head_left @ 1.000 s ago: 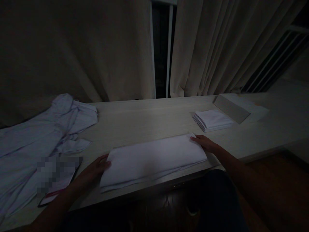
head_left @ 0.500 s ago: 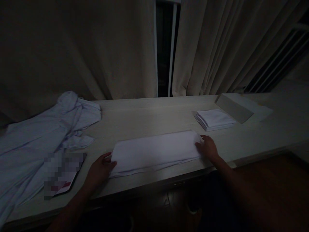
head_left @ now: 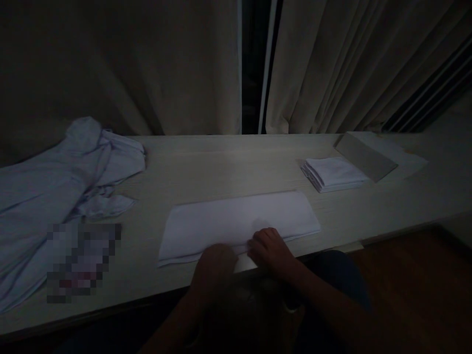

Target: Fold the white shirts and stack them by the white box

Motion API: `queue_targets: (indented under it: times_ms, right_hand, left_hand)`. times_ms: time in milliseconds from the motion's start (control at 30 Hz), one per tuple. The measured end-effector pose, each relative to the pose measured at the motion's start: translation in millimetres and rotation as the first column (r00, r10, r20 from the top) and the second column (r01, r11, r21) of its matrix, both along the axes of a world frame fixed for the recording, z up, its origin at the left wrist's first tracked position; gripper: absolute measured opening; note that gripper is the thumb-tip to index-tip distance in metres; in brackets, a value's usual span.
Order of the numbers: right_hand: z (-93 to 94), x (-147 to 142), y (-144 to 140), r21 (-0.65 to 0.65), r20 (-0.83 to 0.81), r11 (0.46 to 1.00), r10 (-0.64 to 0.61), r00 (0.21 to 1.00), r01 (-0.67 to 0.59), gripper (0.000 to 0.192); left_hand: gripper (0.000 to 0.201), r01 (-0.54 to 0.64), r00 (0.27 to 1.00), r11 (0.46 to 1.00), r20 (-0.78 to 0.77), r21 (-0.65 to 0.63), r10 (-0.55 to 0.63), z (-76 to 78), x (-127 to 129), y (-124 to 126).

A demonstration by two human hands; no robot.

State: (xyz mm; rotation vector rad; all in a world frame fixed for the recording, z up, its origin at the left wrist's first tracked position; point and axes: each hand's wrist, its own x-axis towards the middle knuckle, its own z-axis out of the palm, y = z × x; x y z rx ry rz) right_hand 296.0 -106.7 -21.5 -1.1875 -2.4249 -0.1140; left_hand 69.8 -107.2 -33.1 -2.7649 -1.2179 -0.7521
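Both hands are laid side by side on the near long edge of the folded white cloth point(head_left: 236, 223), close to its middle. The left hand point(head_left: 216, 265) is seen knuckles up with fingers curled over the hem; the right hand point(head_left: 269, 248) is set just beside it, fingers bent onto the fabric. Whether the edge is pinched or only pressed cannot be told in the dim light. The cloth is spread as a long flat band near the front of the counter point(head_left: 221, 164). A small stack of folded cloths point(head_left: 334, 173) is seen well apart to the right, a crumpled pale garment point(head_left: 55, 182) to the left, curtains point(head_left: 332, 64) behind.
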Motion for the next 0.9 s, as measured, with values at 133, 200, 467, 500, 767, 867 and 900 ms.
queue_targets:
  times_ms: [133, 200, 467, 500, 767, 867, 900]
  right_hand:
    - [-7.3, -17.9, -4.0, 0.061, 0.094, 0.998, 0.023, 0.995, -0.028, 0.010]
    - [-7.7, -26.0, -4.1, 0.074, 0.122, 0.997, 0.015, 0.992, -0.024, 0.010]
    - [-9.5, -38.5, -1.2, 0.127, 0.159, 0.991, 0.020, 0.987, -0.041, 0.014]
    - [-11.1, -39.3, -0.9, 0.139, 0.154, 0.989, 0.023, 0.988, -0.044, 0.013]
    - [-19.1, -43.2, 1.1, 0.152, 0.143, 0.988, -0.023, 0.989, 0.001, 0.012]
    - [-17.6, -45.4, 2.4, 0.143, 0.110, 0.990, -0.020, 0.994, 0.004, 0.012]
    - [-16.8, -46.4, 2.5, 0.129, 0.092, 0.992, -0.022, 0.996, 0.010, 0.011]
  left_hand:
    - [0.019, -0.060, 0.998, 0.998, 0.008, -0.022, 0.060, 2.4, -3.0, 2.5]
    - [0.019, -0.066, 0.997, 0.998, 0.028, -0.012, 0.066, 3.8, -2.9, 1.9]
    - [0.018, -0.092, 0.992, 0.996, 0.087, 0.003, 0.092, 3.8, -4.5, 1.4]
    - [0.018, -0.093, 0.991, 0.996, 0.093, 0.007, 0.092, 3.5, -4.6, 1.3]
    - [0.021, -0.059, 0.991, 0.997, 0.119, 0.044, 0.053, 4.9, -2.8, -0.3]
    - [0.022, -0.057, 0.990, 0.998, 0.134, 0.042, 0.051, 3.7, -3.1, 0.1]
    - [0.022, -0.063, 0.989, 0.998, 0.133, 0.029, 0.059, 3.1, -3.4, 0.3]
